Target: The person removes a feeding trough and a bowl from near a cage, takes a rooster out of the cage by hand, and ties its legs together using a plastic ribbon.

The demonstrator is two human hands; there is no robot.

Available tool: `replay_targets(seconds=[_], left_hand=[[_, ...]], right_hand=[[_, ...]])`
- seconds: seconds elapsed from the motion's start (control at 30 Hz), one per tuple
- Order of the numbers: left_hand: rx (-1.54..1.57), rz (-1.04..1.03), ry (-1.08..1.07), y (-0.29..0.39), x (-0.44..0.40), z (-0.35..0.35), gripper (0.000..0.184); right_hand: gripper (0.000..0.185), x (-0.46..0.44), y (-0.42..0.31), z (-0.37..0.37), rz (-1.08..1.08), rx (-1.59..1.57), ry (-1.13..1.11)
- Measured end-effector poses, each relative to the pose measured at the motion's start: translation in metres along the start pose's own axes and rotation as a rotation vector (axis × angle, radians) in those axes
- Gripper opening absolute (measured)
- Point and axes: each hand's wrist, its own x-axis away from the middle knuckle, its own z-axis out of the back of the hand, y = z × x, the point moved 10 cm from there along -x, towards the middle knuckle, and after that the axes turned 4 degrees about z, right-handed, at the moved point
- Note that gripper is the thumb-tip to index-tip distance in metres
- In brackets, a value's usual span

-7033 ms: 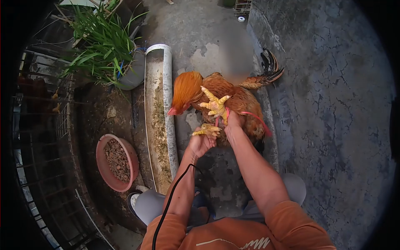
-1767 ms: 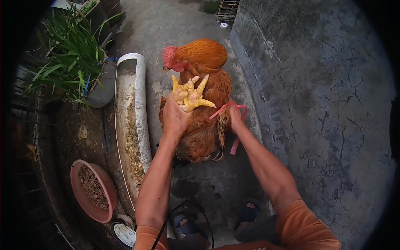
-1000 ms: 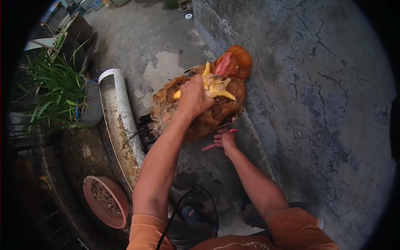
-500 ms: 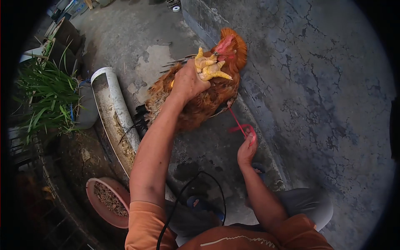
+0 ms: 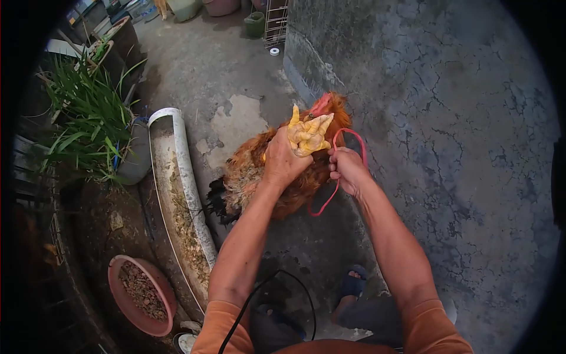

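Head: chicken feet (image 5: 308, 137) in left grip (image 5: 279, 158)

Short orange sleeves (image 5: 225, 329), grey trousers (image 5: 377, 320), blue open-toed sandals (image 5: 353, 285), black cable (image 5: 280, 272).

The chicken (image 5: 302, 187), rust-orange with a red face and black tail feathers, lies slantwise at the centre of the frame, head toward the upper right, tail toward the lower left. Its yellow feet (image 5: 308, 134) point up together, toes spread, gripped in the left hand (image 5: 278, 160). The thin pink ribbon (image 5: 364, 152) loops above and below the right hand (image 5: 349, 170), which pinches it right of centre.
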Motion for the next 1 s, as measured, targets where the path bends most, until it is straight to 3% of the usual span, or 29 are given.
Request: replay_targets(seconds=[0.07,0.13,0.2,0.27,0.3,0.33,0.4,0.47,0.5,0.57,0.73,0.83,1.0], left_hand=[[0.094,-0.012,0.079,-0.001,0.002,0.007,0.059],[0.089,0.014,0.106,-0.01,0.002,0.011,0.06],[0.07,0.015,0.133,-0.012,0.0,0.018,0.061],[0.125,0.02,0.169,-0.014,0.003,0.023,0.058],[0.109,0.029,0.173,-0.015,0.006,0.023,0.058],[0.124,0.019,0.191,-0.013,0.008,0.023,0.058],[0.174,-0.007,0.201,-0.003,0.011,0.025,0.06],[0.179,-0.079,0.201,0.009,0.018,0.021,0.063],[0.179,-0.175,0.205,0.019,0.022,0.022,0.065],[0.135,-0.241,0.221,0.024,0.03,0.019,0.069],[0.01,-0.378,0.268,0.033,0.036,0.028,0.074],[0.008,-0.296,0.263,0.023,0.031,0.035,0.074],[0.053,-0.122,0.071,0.012,0.014,0.021,0.072]], right_hand=[[0.014,-0.014,0.01,0.011,0.076,0.076,0.061],[0.017,-0.008,0.015,0.031,0.247,-0.263,0.177],[0.024,-0.008,0.041,0.038,0.229,-0.15,0.265],[0.03,-0.005,0.02,-0.006,0.55,0.522,0.093],[0.034,0.007,-0.004,-0.034,0.838,0.636,0.045],[0.034,-0.012,-0.001,-0.037,0.834,0.626,0.036],[0.034,-0.032,-0.007,-0.065,1.195,1.016,0.077],[0.034,-0.066,0.003,-0.079,0.992,0.624,-0.257],[0.042,-0.086,0.001,-0.092,0.862,0.65,-0.459],[0.044,-0.085,-0.001,-0.1,0.771,0.632,-0.61],[0.047,-0.061,0.003,-0.092,0.746,0.544,-0.658],[0.049,-0.051,0.004,-0.09,0.733,0.531,-0.693],[0.053,-0.037,0.003,-0.09,0.664,0.615,-0.825]])
